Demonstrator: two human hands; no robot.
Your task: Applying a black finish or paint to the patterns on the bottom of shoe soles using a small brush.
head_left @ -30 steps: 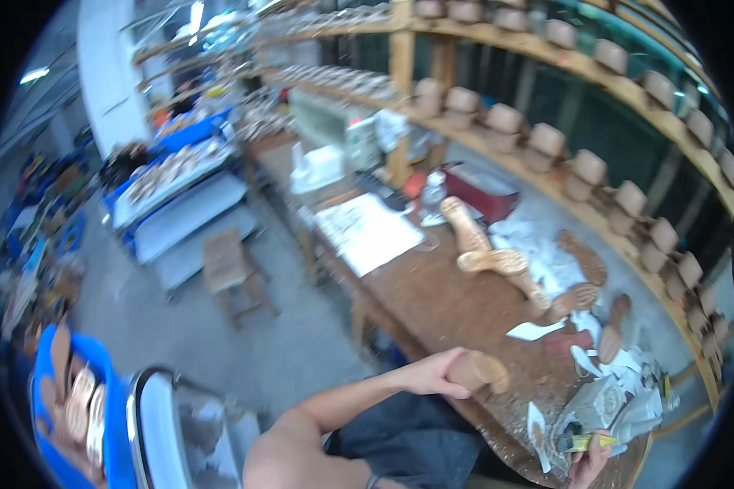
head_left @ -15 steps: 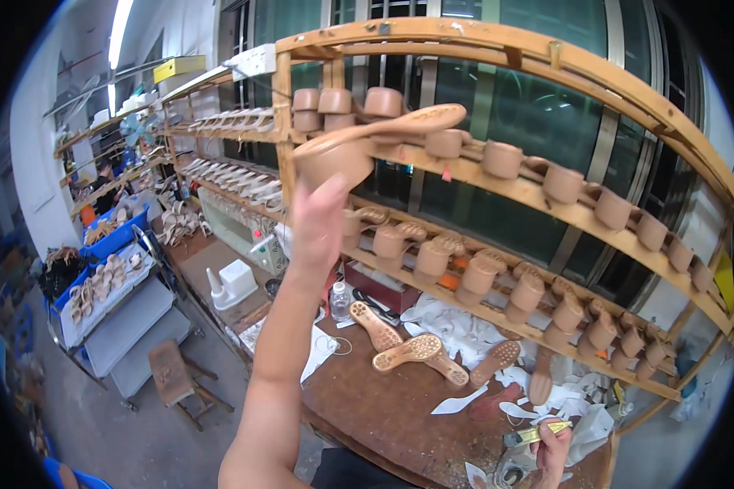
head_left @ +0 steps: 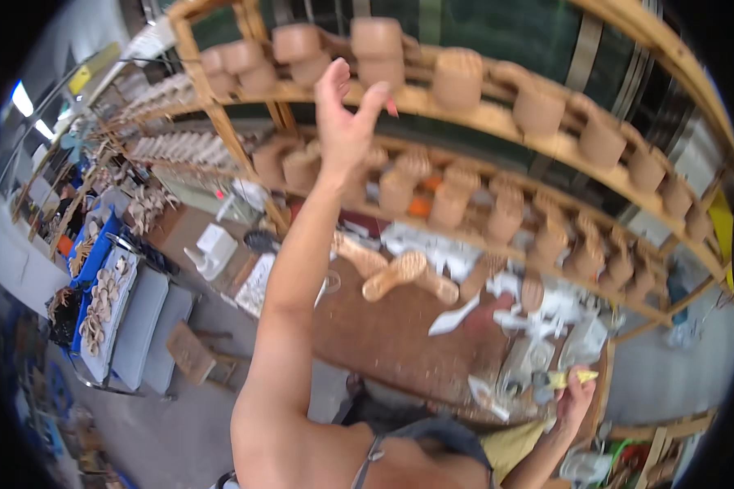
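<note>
My left hand [head_left: 347,126] is raised to the upper wooden shelf [head_left: 432,99], open, thumb and fingers apart and nothing in them. Just beyond it, tan platform soles with chunky heels [head_left: 377,50] stand on that shelf, some stacked in pairs. Low on the right, my right hand [head_left: 576,398] is closed around a small brush-like tool [head_left: 559,380] with a yellow part and a greyish end; blur hides its detail. Several loose tan soles [head_left: 394,275] lie on the brown workbench [head_left: 383,334] below my left arm.
More heeled soles [head_left: 453,196] line the lower shelf. White paper scraps [head_left: 455,314] and a white container [head_left: 583,341] lie on the bench's right. A white dispenser [head_left: 214,251] stands at its left end. Beyond are a stool [head_left: 192,352] and a cart with trays [head_left: 143,326].
My left hand has let go of the heeled sole it held up and is now empty by the upper shelf. The view has shifted and tilted. My right hand keeps its tool.
</note>
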